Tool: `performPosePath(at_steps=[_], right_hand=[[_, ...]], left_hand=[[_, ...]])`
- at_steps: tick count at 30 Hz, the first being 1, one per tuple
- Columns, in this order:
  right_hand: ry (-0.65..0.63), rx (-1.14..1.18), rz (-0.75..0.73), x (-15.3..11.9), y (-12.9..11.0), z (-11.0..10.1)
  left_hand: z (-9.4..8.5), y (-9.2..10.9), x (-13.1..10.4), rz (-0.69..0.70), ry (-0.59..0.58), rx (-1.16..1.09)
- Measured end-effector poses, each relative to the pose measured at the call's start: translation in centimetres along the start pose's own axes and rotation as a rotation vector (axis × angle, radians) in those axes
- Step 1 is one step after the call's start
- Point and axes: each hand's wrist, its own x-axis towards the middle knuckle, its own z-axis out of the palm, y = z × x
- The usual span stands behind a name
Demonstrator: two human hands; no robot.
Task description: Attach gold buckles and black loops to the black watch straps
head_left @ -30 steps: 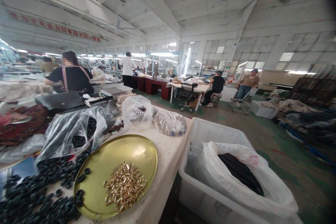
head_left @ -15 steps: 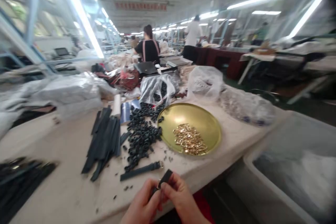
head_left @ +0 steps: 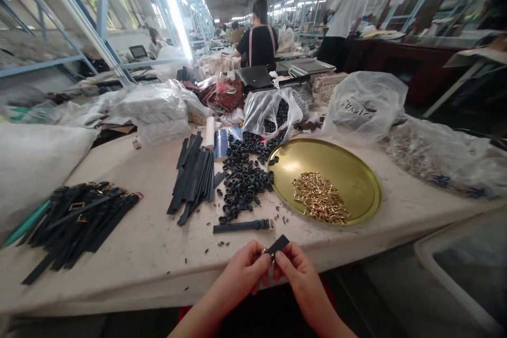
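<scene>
At six o'clock, by the near edge of the table (head_left: 134, 243), left hand (head_left: 253, 265) and right hand (head_left: 295, 263) pinch a short dark strap (head_left: 278, 244) with gold-coloured metal between thumbs and fingers; from them, a buckled strap (head_left: 240, 226) lies near at ten, black loops (head_left: 245, 185) at eleven, gold-coloured tray (head_left: 317, 156) at one.

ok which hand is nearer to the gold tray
Right. The right hand is in front of the near left edge of the gold tray; the left hand is farther left. Both hold a black strap.
</scene>
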Motion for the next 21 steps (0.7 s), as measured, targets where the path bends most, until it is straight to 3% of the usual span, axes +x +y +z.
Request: performPosePath(at_steps=[5,11,15,21], right_hand=[[0.018,-0.121,-0.059,0.2,0.3,-0.2],[0.02,0.008,0.056,0.2,0.5,-0.3],[-0.01,0.031,0.065,0.0,0.6,-0.6],[-0.211,0.408,0.212,-0.2,-0.2,-0.3]], left_hand=[[0.3,-0.2,0.0,-0.001,0.02,-0.002],[1.1,-0.4,0.0,-0.007,0.114,-0.013],[1.2,-0.8,-0.1,-0.033,0.109,-0.041],[1.1,-0.4,-0.3,-0.018,0.053,-0.144]])
